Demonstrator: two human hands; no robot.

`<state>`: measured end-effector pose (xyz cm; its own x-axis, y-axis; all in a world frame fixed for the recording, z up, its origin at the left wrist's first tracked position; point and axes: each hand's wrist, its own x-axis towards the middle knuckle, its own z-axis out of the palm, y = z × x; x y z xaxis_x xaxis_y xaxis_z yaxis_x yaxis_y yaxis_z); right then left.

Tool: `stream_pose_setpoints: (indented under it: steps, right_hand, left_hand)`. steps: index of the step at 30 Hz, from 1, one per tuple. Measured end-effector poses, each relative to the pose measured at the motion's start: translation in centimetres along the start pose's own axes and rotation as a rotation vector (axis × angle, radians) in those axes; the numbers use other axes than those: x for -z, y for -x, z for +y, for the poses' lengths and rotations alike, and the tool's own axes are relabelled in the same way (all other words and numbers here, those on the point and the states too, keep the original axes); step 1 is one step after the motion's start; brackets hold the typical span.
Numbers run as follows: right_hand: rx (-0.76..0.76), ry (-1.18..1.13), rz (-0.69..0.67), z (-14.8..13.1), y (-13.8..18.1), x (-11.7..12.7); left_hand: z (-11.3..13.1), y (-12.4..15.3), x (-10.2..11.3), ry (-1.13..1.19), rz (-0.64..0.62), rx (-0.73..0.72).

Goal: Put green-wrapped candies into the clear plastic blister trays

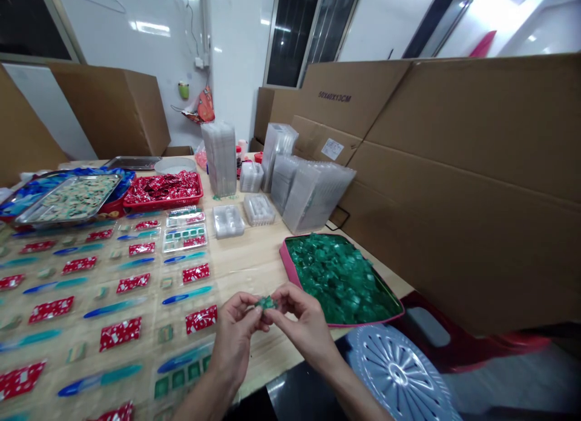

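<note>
Close pinch work in a narrow spot

A tall brown cardboard sheet [472, 167] walls off the right side. Below it spreads a pale wooden table [236, 257], with rows of clear plastic trays [155, 291] on the left and a pink-rimmed tray [287, 261] heaped with glossy green pieces on the right. A round grey-blue plastic stool [397, 372] with a slotted top stands by the near edge. The left hand [233, 330] and right hand [306, 324] meet between the trays, thumbs and index fingers narrowed on one small crinkled green piece [266, 302], held over the wood.

The piece looks light and thin-skinned, so a gentle pinch from both sides, thumbs level, should keep it from slipping or creasing. Wrists are best kept steady and low.

Bare wood runs forward from the hands, probably the easiest way to move. Leftward, the clear trays' edges lie near the left wrist; rightward, the pink rim sits just beyond the right knuckles, so sideways swings could knock either.
</note>
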<state>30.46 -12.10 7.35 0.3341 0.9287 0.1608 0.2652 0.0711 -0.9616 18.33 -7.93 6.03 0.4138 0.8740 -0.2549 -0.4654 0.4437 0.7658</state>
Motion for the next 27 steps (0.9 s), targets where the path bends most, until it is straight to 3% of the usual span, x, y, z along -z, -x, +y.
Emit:
stream_pose_setpoints:
  steps: [4,10,17,23,27]
  right_hand:
    - [0.049,0.13,-0.075,-0.1,0.2,-0.1]
    - [0.07,0.114,-0.127,0.2,0.5,-0.1]
    - [0.29,0.329,0.123,1.2,0.4,-0.9]
    - [0.396,0.401,0.221,2.1,-0.3,-1.9]
    - [0.343,0.359,0.366,2.8,-2.0,-1.3]
  left_hand:
    - [-0.2,0.1,-0.1,-0.06,0.018,-0.05]
    - [-0.1,0.4,-0.3,-0.137,-0.023,-0.053]
    - [-0.5,0.2,-0.4,-0.219,0.026,-0.165]
    - [-0.6,0.1,-0.4,-0.295,0.049,-0.259]
    - [-0.3,0.7,-0.5,-0.274,0.087,-0.241]
